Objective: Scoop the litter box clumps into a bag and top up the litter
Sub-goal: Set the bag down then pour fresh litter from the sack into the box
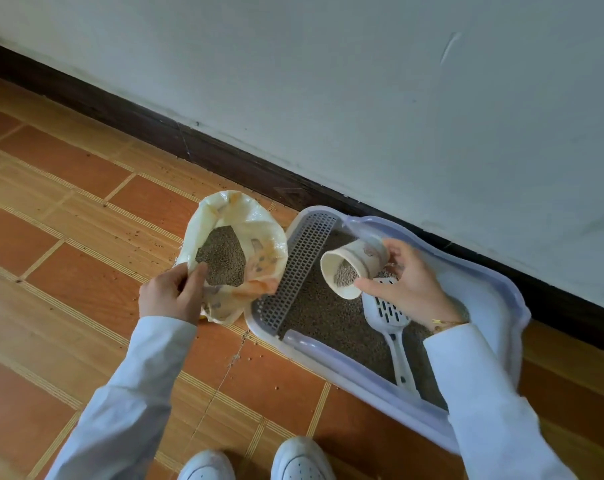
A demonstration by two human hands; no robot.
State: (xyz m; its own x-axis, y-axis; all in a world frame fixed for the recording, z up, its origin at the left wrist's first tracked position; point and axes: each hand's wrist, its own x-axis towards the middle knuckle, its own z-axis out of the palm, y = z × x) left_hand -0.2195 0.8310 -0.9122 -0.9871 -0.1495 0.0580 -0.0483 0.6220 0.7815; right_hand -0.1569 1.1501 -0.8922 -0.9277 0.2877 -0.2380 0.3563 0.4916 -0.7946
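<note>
A pale lilac litter box (494,299) lies on the floor against the wall, filled with grey-brown litter (331,317). A white slotted scoop (394,327) rests in the litter. My right hand (407,278) grips a paper cup (352,268) tipped on its side over the box, its mouth facing me with some litter inside. To the left stands an open cream litter bag (259,230) with grey litter (222,258) showing inside. My left hand (170,292) pinches the bag's near rim and holds it open.
A grey grid step (300,268) runs along the box's left end. Orange tiled floor (86,237) with scattered litter grains spreads to the left. A dark skirting board (224,161) and white wall lie behind. My white shoes (255,462) are at the bottom.
</note>
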